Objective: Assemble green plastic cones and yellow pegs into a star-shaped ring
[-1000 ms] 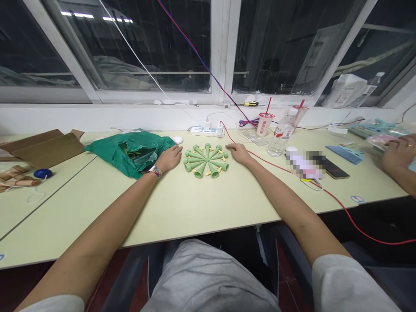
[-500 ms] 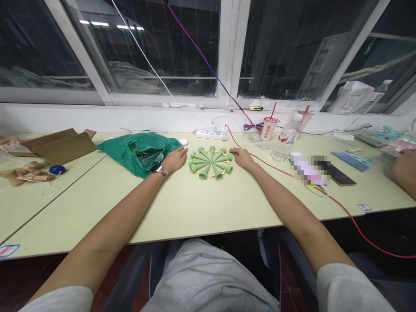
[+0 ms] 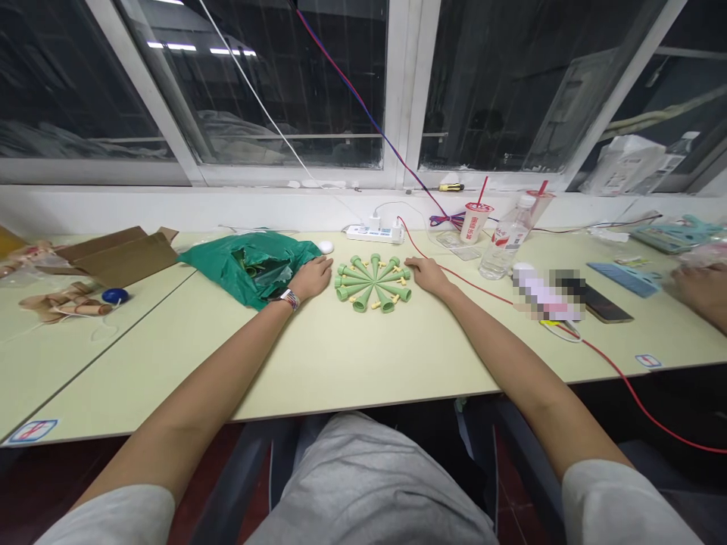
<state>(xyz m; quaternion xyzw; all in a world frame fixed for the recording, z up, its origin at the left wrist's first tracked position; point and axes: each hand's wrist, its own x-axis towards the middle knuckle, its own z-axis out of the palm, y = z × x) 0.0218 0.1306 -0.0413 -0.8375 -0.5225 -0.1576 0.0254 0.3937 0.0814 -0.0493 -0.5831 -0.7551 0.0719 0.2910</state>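
Several green plant watering spikes [image 3: 368,288] with small yellow valves lie on the table in a ring, tips together at the centre and wide ends outward. My left hand [image 3: 310,278] rests on the table just left of the ring, fingers stretched out and holding nothing. It lies against the right side of a green plastic bag [image 3: 227,261], whose torn opening shows dark green contents. On the right of the ring, my right hand [image 3: 430,275] lies on the table with its fingers extended and nothing in them. Neither hand touches the spikes.
A power strip [image 3: 373,233] stands behind the ring. Rightward are a paper cup [image 3: 473,225], a water bottle [image 3: 503,246], a phone [image 3: 606,306] and a red cable [image 3: 616,371]. Cardboard [image 3: 122,257] and a wooden toy with a blue ball [image 3: 115,296] lie left. Another person's hand [image 3: 701,291] shows far right.
The camera view has shifted slightly, so everything sits a little further right. My hands and the ring of spikes keep the same places on the table.
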